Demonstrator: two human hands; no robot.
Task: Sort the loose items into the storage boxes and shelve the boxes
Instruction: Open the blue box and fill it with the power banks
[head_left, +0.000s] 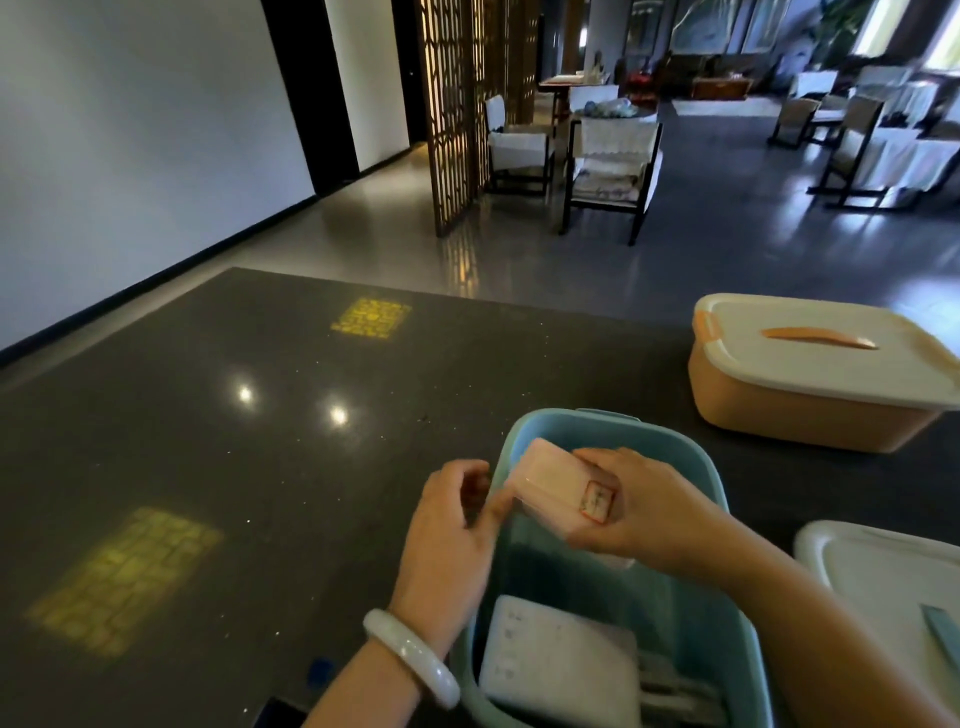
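Observation:
An open teal storage box (706, 467) stands on the dark table in front of me. Above it my right hand (639, 512) grips a pink rectangular packet (550, 480) with a small red-framed label. My left hand (449, 525) is at the box's left rim, fingers curled, its fingertips touching the packet's left end. Inside the box lies a white flat pack (558, 660) with grey items beside it. An orange storage box (810, 410) with a closed white lid stands at the far right.
A white lid (878, 566) with a teal handle lies at the right edge. The dark polished table (208, 441) stretches left with light reflections. Beyond it are chairs (608, 166), a wooden lattice screen (457, 104) and open floor.

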